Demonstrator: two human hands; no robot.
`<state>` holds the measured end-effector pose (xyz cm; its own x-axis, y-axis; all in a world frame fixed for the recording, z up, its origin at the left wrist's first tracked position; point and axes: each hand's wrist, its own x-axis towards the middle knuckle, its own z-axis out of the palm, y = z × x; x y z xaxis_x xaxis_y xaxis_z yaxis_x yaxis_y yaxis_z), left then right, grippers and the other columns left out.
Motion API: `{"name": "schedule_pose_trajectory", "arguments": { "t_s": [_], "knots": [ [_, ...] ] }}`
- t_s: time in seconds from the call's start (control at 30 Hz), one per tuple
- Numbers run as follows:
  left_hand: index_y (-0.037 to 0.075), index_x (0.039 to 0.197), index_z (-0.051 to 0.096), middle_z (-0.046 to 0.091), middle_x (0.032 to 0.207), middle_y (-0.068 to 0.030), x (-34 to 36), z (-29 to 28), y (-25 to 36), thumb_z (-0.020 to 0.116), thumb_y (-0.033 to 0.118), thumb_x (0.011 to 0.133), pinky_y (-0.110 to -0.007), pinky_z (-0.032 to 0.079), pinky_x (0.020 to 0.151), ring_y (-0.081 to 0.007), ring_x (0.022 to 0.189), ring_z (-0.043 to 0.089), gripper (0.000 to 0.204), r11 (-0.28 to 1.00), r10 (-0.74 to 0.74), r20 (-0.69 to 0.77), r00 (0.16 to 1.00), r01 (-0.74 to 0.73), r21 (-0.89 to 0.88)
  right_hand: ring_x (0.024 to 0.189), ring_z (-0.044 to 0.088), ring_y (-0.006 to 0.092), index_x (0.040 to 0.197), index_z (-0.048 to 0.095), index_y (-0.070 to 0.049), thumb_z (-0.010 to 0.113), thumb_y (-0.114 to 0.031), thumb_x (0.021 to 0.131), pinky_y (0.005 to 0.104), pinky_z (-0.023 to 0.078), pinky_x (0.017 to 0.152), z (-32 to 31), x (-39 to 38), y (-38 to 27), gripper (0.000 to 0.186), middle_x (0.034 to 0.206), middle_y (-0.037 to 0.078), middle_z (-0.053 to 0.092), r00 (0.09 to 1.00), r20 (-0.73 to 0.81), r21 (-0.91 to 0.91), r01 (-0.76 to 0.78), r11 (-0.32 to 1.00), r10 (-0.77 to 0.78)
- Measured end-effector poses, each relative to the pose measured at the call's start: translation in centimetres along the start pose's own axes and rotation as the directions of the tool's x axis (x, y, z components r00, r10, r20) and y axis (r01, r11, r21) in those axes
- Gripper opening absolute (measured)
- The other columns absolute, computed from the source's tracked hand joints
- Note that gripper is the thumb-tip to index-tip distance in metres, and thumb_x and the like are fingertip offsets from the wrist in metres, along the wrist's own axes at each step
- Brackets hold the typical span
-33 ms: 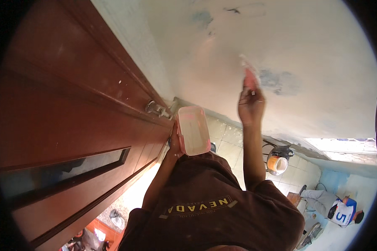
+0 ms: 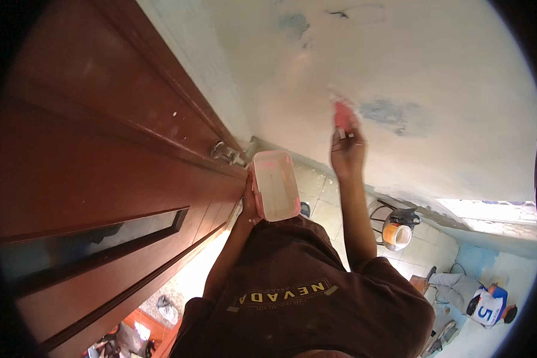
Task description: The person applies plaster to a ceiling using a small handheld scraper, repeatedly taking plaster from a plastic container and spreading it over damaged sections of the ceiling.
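Note:
My left hand (image 2: 248, 200) grips the left side of a pale pink-rimmed plastic container (image 2: 276, 185), which has pale residue inside. My right hand (image 2: 348, 149) holds a red hand tool (image 2: 344, 113), perhaps a scraper, its blurred pale edge at the pale wall (image 2: 429, 65). Right of the tool is a grey-blue mottled patch (image 2: 391, 113) on that wall; smaller dark marks show higher up. Whether the tool's edge touches the wall I cannot tell.
A brown door (image 2: 101, 149) with a metal handle (image 2: 224, 152) stands at my left. A stool (image 2: 380, 218) holds a bucket (image 2: 397, 235) on the tiled floor (image 2: 319, 191). A co-worker (image 2: 483, 304) is at the lower right, by a blue wall. A window opening (image 2: 483, 212) is at right.
My right hand and the red tool have moved a little to the left along the wall. My left hand and the container are nearly still.

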<state>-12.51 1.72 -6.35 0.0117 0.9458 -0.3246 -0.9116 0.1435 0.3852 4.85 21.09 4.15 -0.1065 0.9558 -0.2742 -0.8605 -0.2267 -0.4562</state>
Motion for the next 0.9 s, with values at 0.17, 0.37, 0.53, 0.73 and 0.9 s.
{"name": "schedule_pose_trajectory", "arguments": {
  "t_s": [0.17,0.37,0.53,0.73,0.9],
  "knots": [
    [0.015,0.149,0.038,0.053,0.141,-0.0102,-2.9,0.0,2.4,0.031,0.065,0.099,-0.049,0.05,0.103,-0.0279,0.126,0.056,0.071,0.998,0.061,-0.129,0.99,-0.061,0.0,0.1,0.064,0.0199,0.108,0.061,-0.007,0.062,-0.01,0.095,0.0319,0.058,0.091,-12.3,6.7,16.0,0.013,0.108,0.006,0.064,0.893,-0.282,0.02,-0.36,0.933,0.351],
    [0.013,0.15,0.037,0.051,0.143,-0.0109,-3.3,-1.6,2.8,0.032,0.063,0.101,-0.045,0.049,0.104,-0.0263,0.126,0.054,0.071,0.999,0.033,-0.127,0.991,-0.035,-0.015,0.102,0.065,0.024,0.111,0.06,-0.003,0.055,-0.009,0.098,0.0312,0.06,0.088,-17.3,12.4,20.1,0.015,0.109,0.01,0.065,0.917,-0.293,0.065,-0.265,0.962,0.272],
    [0.013,0.15,0.036,0.05,0.144,-0.0111,-1.4,-1.5,2.4,0.033,0.064,0.1,-0.047,0.049,0.104,-0.0275,0.126,0.054,0.071,0.999,0.005,-0.037,0.999,-0.007,-0.048,0.106,0.064,0.025,0.114,0.058,0.001,0.045,-0.008,0.1,0.0255,0.061,0.083,-11.4,11.1,13.8,0.021,0.12,0.013,0.062,0.885,-0.366,0.1,-0.269,0.958,0.287],
    [0.015,0.147,0.041,0.054,0.139,-0.0103,1.5,3.2,0.9,0.034,0.067,0.098,-0.05,0.05,0.103,-0.029,0.124,0.058,0.072,0.981,-0.156,0.069,0.985,0.163,-0.109,0.107,0.065,0.0336,0.11,0.057,0.014,0.047,0.003,0.095,0.0299,0.063,0.08,-4.8,8.0,1.8,0.02,0.114,0.025,0.065,0.948,-0.132,0.409,-0.214,0.887,0.29],
    [0.015,0.149,0.038,0.052,0.142,-0.0108,2.6,3.7,-0.8,0.034,0.066,0.098,-0.051,0.048,0.105,-0.0291,0.126,0.055,0.072,0.972,-0.197,0.126,0.972,0.21,-0.103,0.108,0.065,0.0323,0.116,0.057,0.015,0.048,0.007,0.094,0.0303,0.062,0.084,1.7,2.8,-5.8,0.024,0.116,0.026,0.065,0.967,0.055,0.473,-0.244,0.846,0.248]
  ]
}}
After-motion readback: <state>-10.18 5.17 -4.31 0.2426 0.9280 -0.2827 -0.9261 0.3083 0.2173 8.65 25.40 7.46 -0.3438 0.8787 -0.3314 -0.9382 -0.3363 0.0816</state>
